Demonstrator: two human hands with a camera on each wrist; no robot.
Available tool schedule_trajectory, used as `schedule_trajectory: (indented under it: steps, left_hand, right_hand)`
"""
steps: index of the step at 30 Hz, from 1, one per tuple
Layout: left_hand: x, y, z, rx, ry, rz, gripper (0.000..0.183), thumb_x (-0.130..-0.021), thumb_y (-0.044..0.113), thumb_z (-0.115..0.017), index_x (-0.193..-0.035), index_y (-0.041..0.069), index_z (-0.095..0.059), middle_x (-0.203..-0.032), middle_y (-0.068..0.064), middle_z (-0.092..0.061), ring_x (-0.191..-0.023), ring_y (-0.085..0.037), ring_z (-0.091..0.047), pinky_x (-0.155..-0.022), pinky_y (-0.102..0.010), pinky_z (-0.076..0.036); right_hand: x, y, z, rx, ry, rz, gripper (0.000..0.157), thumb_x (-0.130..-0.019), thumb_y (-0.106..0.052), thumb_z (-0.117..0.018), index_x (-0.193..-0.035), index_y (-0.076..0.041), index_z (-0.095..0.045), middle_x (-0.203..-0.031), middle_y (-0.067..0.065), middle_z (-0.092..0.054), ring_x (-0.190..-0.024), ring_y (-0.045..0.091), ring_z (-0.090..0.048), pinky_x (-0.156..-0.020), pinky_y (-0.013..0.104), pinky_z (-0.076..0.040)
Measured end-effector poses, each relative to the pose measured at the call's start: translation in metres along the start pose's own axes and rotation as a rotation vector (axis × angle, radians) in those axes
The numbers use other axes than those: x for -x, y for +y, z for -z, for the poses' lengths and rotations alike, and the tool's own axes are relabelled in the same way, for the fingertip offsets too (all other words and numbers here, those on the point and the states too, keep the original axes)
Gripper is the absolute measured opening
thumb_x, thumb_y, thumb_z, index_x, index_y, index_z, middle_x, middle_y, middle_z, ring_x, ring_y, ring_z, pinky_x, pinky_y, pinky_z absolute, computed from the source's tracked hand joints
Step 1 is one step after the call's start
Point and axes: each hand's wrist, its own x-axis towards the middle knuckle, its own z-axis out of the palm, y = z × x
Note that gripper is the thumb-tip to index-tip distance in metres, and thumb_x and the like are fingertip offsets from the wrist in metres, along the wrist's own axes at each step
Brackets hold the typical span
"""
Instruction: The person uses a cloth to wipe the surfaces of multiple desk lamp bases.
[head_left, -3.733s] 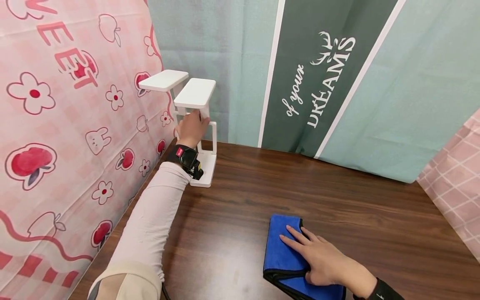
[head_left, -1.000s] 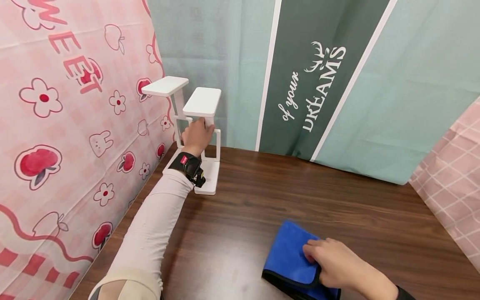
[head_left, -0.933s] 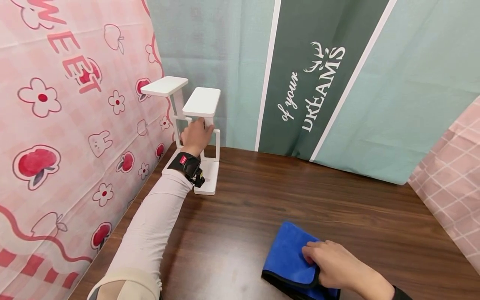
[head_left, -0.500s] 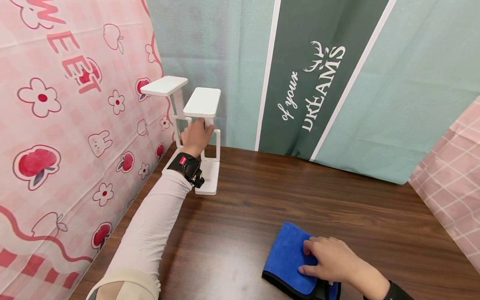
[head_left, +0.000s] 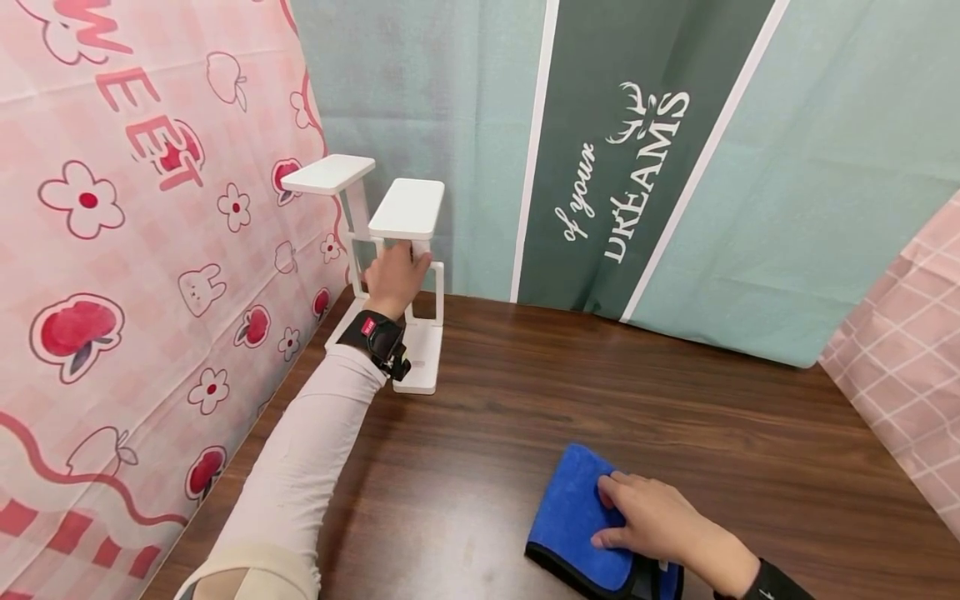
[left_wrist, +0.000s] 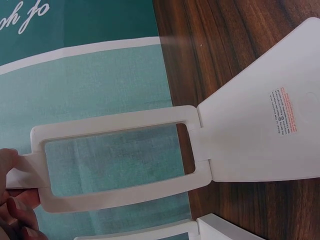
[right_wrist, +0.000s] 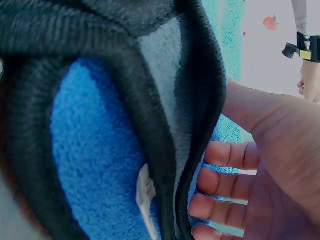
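Two white folding phone stands rise at the back left of the table. My left hand (head_left: 396, 275) grips the neck of the front phone stand (head_left: 408, 208), just under its top plate. In the left wrist view, fingers (left_wrist: 22, 212) wrap that neck beside the open rectangular frame (left_wrist: 115, 122), and the stand's flat base (left_wrist: 260, 110) carries a small printed label. A folded blue cloth (head_left: 562, 517) with black edging lies at the front. On it rests my right hand (head_left: 660, 517), thumb and fingers apart, fingertips touching the fabric; a white tag (right_wrist: 145, 195) shows on the cloth.
The second phone stand (head_left: 330, 175) stands behind and left of the gripped one, close to the pink printed curtain (head_left: 150, 275). A green curtain (head_left: 480, 150) hangs along the back of the brown wooden table (head_left: 712, 392); a pink checked cloth (head_left: 907, 358) borders the right.
My right hand lay flat on the blue cloth, then pinched its top layer, and now its thumb and fingers have parted. The cloth has turned slightly. My left hand keeps its grip.
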Motion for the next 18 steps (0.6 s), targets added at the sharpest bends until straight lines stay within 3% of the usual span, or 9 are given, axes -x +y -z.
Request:
schedule_trajectory:
  steps: [7, 18]
  left_hand:
    - [0.0014, 0.0008, -0.0034, 0.006, 0.031, -0.023, 0.034, -0.097, 0.042, -0.055, -0.093, 0.009, -0.059, -0.079, -0.011, -0.064, -0.074, -0.036, -0.066, -0.062, -0.050, -0.048]
    - [0.0041, 0.0039, -0.0017, -0.012, 0.017, -0.003, 0.036, -0.097, 0.044, -0.054, -0.094, 0.009, -0.061, -0.084, -0.013, -0.068, -0.078, -0.036, -0.067, -0.064, -0.052, -0.050]
  right_hand:
    - [-0.0009, -0.0016, 0.0013, -0.004, -0.008, 0.004, 0.048, -0.073, -0.064, -0.072, -0.081, -0.023, -0.049, -0.072, -0.013, -0.040, -0.057, 0.002, -0.034, -0.052, 0.022, -0.029]
    - [-0.0045, -0.0035, 0.0036, -0.010, -0.042, -0.005, 0.048, -0.072, -0.063, -0.074, -0.080, -0.023, -0.050, -0.072, -0.012, -0.040, -0.059, 0.002, -0.035, -0.052, 0.023, -0.029]
